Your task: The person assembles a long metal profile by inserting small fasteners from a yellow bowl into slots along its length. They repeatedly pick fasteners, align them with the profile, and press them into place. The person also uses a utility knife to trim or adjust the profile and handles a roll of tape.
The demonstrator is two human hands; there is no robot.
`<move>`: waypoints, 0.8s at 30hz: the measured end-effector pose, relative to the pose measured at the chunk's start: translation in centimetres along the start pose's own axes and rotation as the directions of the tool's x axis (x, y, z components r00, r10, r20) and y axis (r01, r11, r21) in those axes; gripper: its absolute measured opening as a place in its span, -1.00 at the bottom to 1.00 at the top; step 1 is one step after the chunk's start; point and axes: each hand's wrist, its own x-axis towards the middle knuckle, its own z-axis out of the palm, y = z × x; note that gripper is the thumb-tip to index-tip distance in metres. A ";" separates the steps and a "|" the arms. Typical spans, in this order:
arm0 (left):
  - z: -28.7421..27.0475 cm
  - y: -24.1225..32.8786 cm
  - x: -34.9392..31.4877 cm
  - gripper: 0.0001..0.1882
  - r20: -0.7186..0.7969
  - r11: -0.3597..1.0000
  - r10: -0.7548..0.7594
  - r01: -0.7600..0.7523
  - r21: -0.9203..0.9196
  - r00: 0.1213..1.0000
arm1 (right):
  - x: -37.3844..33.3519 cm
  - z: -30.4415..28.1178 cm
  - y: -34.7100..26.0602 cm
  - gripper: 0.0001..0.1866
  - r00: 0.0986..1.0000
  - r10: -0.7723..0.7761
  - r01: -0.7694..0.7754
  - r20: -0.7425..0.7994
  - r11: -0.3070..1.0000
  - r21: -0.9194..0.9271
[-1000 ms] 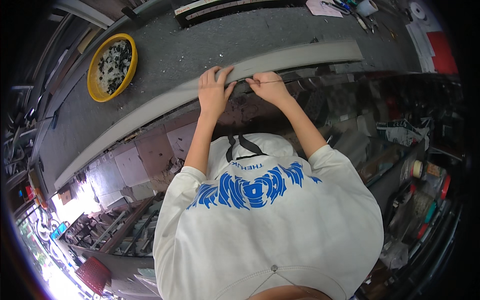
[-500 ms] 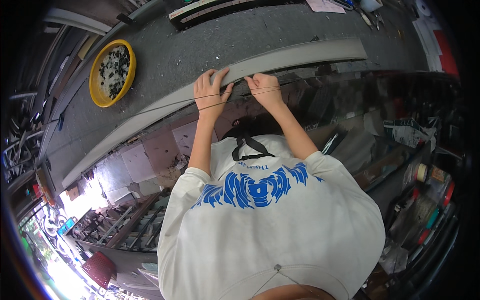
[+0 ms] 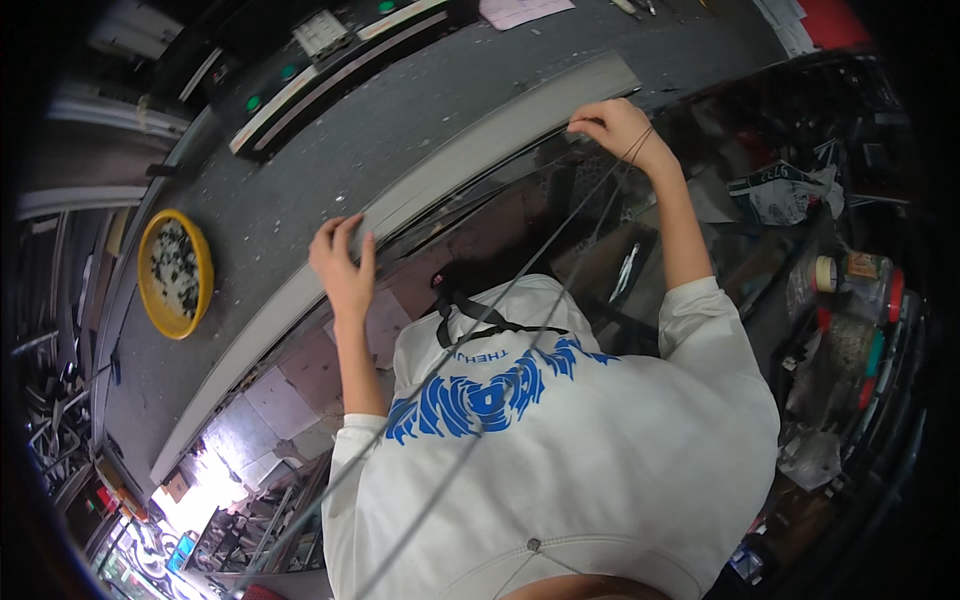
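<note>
A long, flat grey bar (image 3: 400, 190) lies slantwise along the near edge of the worktable. Over its middle stretch is my left hand (image 3: 343, 268), fingers apart and fingertips at the bar's surface. Near the bar's far right end, my right hand (image 3: 618, 128) is closed in a pinch at the near edge; what lies between its fingertips is hidden. Two strands of thin dark cord (image 3: 545, 245) run up from the lower left across my shirt to my right wrist and cross over it.
A yellow bowl (image 3: 207, 268) of dark and pale small bits stands left on the table. Behind the bar is a long dark rack (image 3: 340, 75) with a pale front edge. A pink sheet (image 3: 525, 10) lies at the back. Jars and tape (image 3: 826, 274) stand at right.
My hands have moved apart: the left one left and nearer me, the right one right toward the bar's end. The cord now slants across my shirt. The whole view has turned and shifted.
</note>
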 end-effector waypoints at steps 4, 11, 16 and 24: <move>3.6 6.0 3.0 -0.66 -0.083 0.999 -0.019 0.023 0.048 0.996 | 0.8 -2.3 8.0 -0.71 0.990 0.136 -0.138 -0.020 0.987 -0.086; 17.8 23.5 11.1 -0.54 -0.012 0.975 0.182 -0.182 -0.125 0.983 | 1.7 0.0 17.2 -0.64 0.999 0.050 -0.050 0.011 0.998 0.033; 23.7 27.8 14.6 -0.26 -0.037 0.965 0.261 -0.260 0.040 0.965 | 2.5 0.5 19.3 -0.64 0.998 -0.050 0.046 0.031 0.989 0.139; 25.3 27.4 14.5 -0.27 0.037 0.974 0.221 -0.223 0.033 0.974 | 2.9 0.9 19.7 -0.67 0.994 -0.100 0.105 -0.034 0.975 0.196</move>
